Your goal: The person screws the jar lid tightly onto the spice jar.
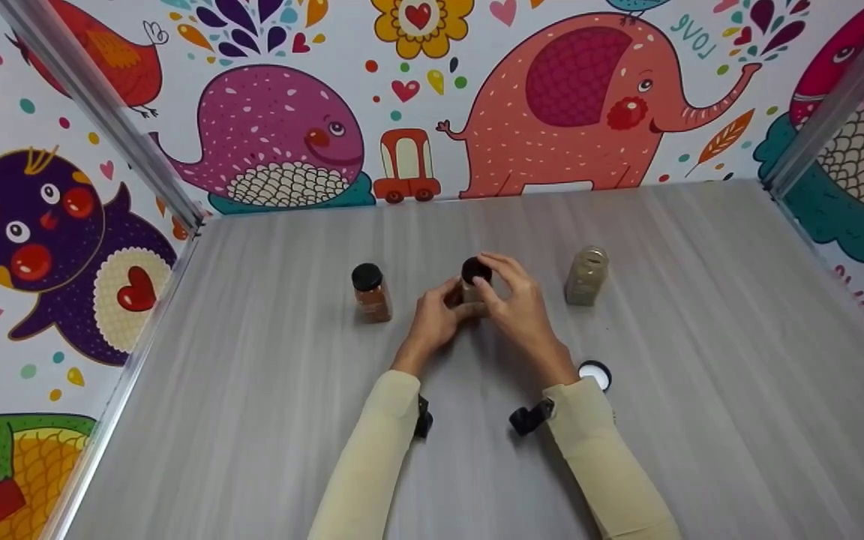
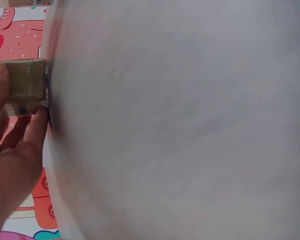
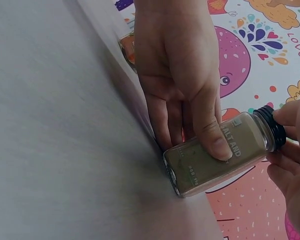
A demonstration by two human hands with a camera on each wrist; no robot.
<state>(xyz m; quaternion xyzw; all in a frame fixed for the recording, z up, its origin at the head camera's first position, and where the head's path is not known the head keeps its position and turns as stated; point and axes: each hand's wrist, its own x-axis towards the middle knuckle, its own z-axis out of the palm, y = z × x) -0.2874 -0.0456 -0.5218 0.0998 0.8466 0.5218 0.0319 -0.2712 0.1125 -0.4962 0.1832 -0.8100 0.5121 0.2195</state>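
In the head view, my left hand (image 1: 434,319) holds a small glass spice jar (image 3: 190,170) around its body, upright on the table. Greyish-brown powder fills it, and the right wrist view shows white lettering with "SALT AND". The left thumb (image 3: 221,147) lies across the front of the glass. At the top, fingers and thumb of my right hand (image 1: 520,307) pinch the ribbed black cap (image 3: 276,131), which sits on the jar's neck. The left wrist view catches only the lower part of this jar (image 2: 27,82) beside the left hand.
A black-capped jar of reddish-brown spice (image 1: 373,301) stands to the left. On the right is an uncapped jar of greenish-grey powder (image 1: 586,283). A loose black lid (image 1: 595,373), white inside facing up, lies by the right wrist. Cartoon-printed walls (image 1: 417,90) border the grey table (image 1: 267,390).
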